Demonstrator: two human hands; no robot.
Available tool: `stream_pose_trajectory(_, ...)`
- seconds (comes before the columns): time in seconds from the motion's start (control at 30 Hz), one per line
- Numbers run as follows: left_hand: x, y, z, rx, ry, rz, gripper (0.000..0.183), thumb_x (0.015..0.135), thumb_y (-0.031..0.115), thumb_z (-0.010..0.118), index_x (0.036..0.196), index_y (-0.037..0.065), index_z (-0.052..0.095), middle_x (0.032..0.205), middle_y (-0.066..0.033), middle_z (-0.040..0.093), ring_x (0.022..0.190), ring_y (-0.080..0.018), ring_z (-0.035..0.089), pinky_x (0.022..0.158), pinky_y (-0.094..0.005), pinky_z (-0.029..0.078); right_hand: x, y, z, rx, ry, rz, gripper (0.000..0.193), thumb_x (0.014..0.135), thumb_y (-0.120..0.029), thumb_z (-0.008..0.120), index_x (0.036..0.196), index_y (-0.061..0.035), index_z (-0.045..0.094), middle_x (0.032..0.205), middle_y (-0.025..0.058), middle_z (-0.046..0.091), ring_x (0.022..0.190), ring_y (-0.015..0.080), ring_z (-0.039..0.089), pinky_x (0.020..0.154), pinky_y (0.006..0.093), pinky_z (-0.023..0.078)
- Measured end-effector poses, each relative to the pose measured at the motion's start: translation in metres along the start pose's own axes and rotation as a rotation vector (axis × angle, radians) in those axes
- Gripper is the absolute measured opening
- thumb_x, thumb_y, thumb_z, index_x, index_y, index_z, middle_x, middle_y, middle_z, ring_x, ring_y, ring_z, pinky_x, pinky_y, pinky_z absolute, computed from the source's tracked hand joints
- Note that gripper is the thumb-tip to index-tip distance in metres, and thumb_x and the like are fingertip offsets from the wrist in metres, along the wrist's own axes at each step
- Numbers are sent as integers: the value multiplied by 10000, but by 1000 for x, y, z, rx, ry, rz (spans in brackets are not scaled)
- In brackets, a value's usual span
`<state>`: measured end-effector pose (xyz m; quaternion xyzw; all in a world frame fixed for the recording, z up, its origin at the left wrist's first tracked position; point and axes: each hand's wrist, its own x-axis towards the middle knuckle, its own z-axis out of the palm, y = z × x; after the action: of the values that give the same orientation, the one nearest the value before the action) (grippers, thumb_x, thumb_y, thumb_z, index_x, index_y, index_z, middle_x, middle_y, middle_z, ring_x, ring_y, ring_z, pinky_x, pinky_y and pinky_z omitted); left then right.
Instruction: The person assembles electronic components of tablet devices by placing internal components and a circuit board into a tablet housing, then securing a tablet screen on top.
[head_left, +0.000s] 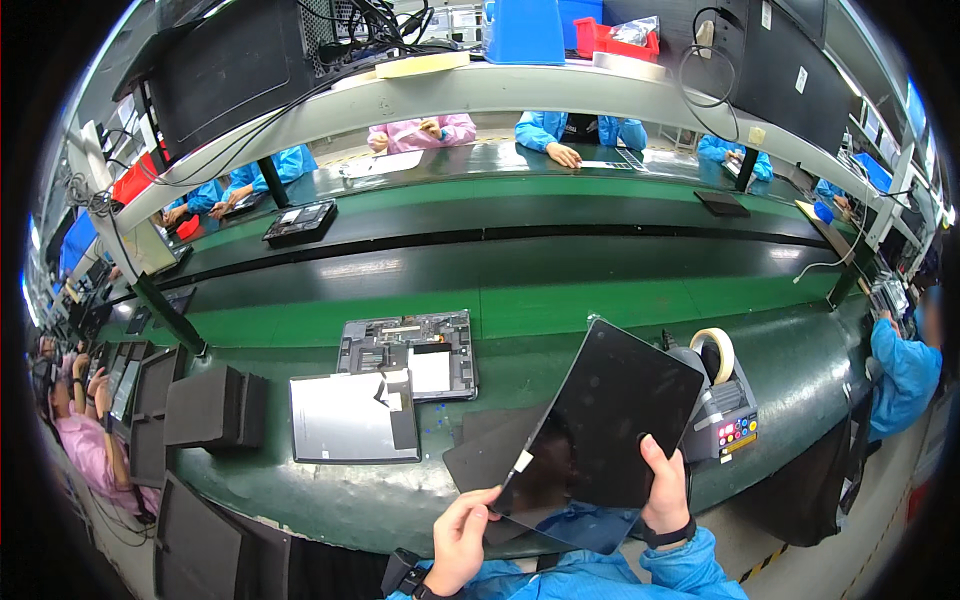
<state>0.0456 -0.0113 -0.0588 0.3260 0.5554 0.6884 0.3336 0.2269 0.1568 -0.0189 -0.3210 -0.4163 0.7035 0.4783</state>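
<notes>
Thumb and fingers of the left grip [460, 540] are clamped on the lower-left edge of a glossy black display panel [610, 410]; the right grip [668, 490] is closed on its right side, thumb over the face. The panel is tilted, held above the near part of the bench [800, 335]. A small white tag [523, 461] sits at its left edge, any print too small to read. Just left of the panel, and partly behind it, lie thin dark sheets [478, 462]. To the right stands a grey tape dispenser [705, 432] with a cream tape roll [727, 352] and a patch of coloured dots on its front. Farther left, a silver panel [340, 425] with a tiny pale label overlaps an opened device chassis [455, 345] showing its circuitry. Black foam blocks [205, 412] stand left of these.

The bench top is dark green and shiny. Above it spans a pale grey shelf [560, 85] bearing a blue bin [525, 35], a red bin [595, 40] and tangled black cables; an illegible white sticker [801, 80] marks a dark casing [775, 75]. Across the line, co-workers in blue sleeves [540, 132] and pink sleeves [458, 130] are at work.
</notes>
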Motion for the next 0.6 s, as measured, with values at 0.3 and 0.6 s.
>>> stream_pose_trajectory(0.3, -9, -1, 1, 15, -158, -98, 267, 955, 69, 489, 1175, -24, 610, 1174, -123, 593, 1019, -157, 575, 835, -280, 498, -1, -7, -22, -158, 5, -23, 416, 891, -141, 562, 1270, 10, 485, 1175, 86, 591, 1054, 188, 579, 927, 314, 447)
stream_pose_trajectory(0.6, -4, -1, 6, 24, -172, -62, 269, 959, 75, 488, 1183, -14, 608, 1173, -124, 591, 998, -155, 585, 818, -275, 509, 3, -6, -24, -63, 29, -21, 405, 898, -154, 554, 1264, 8, 488, 1152, 88, 598, 1031, 190, 588, 901, 307, 461)
